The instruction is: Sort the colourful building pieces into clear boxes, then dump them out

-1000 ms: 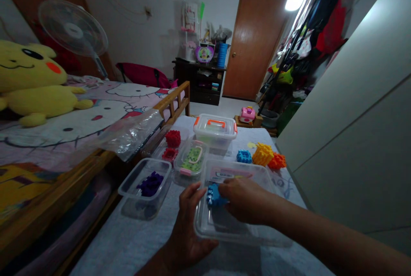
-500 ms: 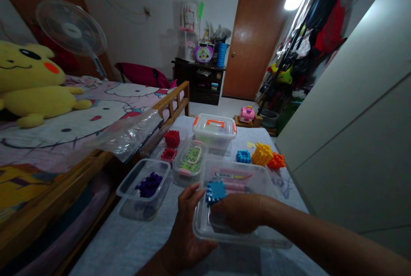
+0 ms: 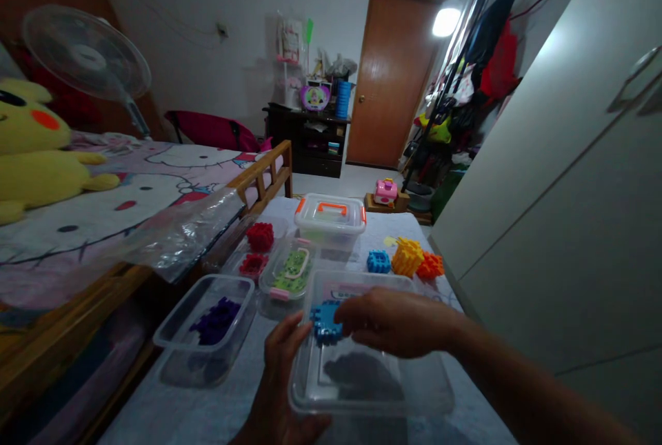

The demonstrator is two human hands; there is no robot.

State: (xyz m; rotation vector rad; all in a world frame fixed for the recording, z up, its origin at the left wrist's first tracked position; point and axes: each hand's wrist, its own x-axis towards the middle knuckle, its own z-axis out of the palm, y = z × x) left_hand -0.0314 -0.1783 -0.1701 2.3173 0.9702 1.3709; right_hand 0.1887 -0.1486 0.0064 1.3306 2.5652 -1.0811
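Observation:
My right hand pinches a blue interlocking block cluster and holds it just above the near left part of a large clear plastic container. My left hand grips that container's near left rim, thumb along the edge. The container's floor shows the shadow of my right hand. A label or booklet lies under its far end.
A clear tub with purple blocks stands to the left. Behind are red blocks, a green-lidded box, a box with orange handle, and blue, yellow and orange clusters. A bed frame runs left; a wardrobe stands right.
My right hand has lifted off the container floor with the blue cluster, which now hangs a little above it. My view has swung slightly right. My left hand keeps its grip.

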